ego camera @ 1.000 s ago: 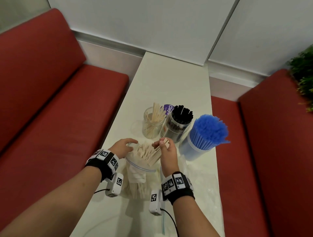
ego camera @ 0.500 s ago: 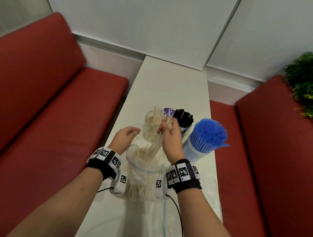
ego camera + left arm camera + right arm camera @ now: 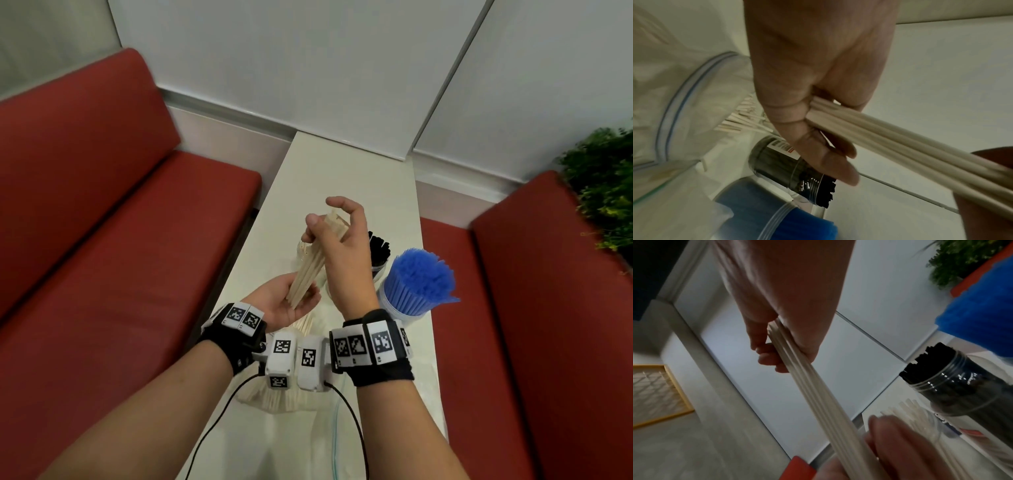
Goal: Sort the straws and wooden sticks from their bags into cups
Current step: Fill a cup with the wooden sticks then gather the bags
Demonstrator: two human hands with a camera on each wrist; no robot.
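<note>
Fingers (image 3: 313,228) of the right hand (image 3: 337,253) curl round the upper end of a bundle of pale wooden sticks (image 3: 310,265), held slanting above the narrow white table (image 3: 342,171); the left hand (image 3: 286,303), palm up with fingers relaxed, cups the bundle's lower end; behind, a clear glass cup of sticks (image 3: 303,248) stands left of a clear jar of black straws (image 3: 378,253) and a cup of blue straws (image 3: 419,284); a clear zip bag of sticks (image 3: 688,97) lies nearest.
</note>
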